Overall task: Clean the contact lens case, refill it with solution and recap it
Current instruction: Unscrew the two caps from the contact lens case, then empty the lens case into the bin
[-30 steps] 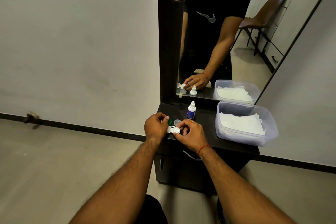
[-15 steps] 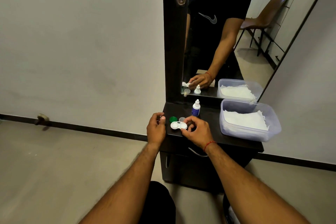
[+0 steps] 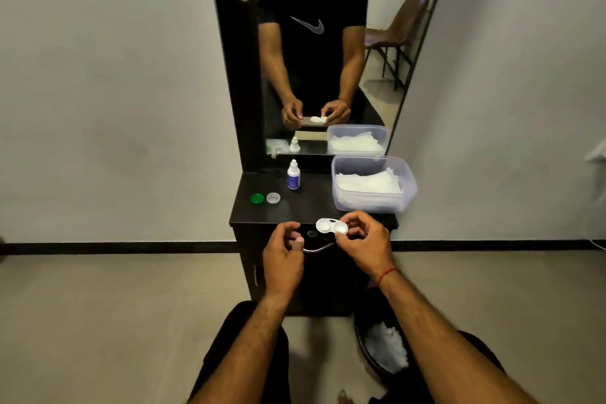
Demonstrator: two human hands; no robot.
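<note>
My right hand pinches the right end of the white contact lens case, holding it uncapped over the front edge of the dark cabinet top. Both wells face up. My left hand hovers just left of the case with fingers curled and nothing visible in it. A green cap and a clear cap lie side by side at the back left of the top. The small solution bottle stands capped behind them, near the mirror.
A clear plastic tub of white tissues sits at the right of the cabinet top. A mirror rises behind it. On the floor under my right arm stands a dark bin with crumpled tissue. White walls flank the cabinet.
The case has come off the cabinet top and toward me in my right hand. My left hand has let go of it and pulled back. The view has tilted down.
</note>
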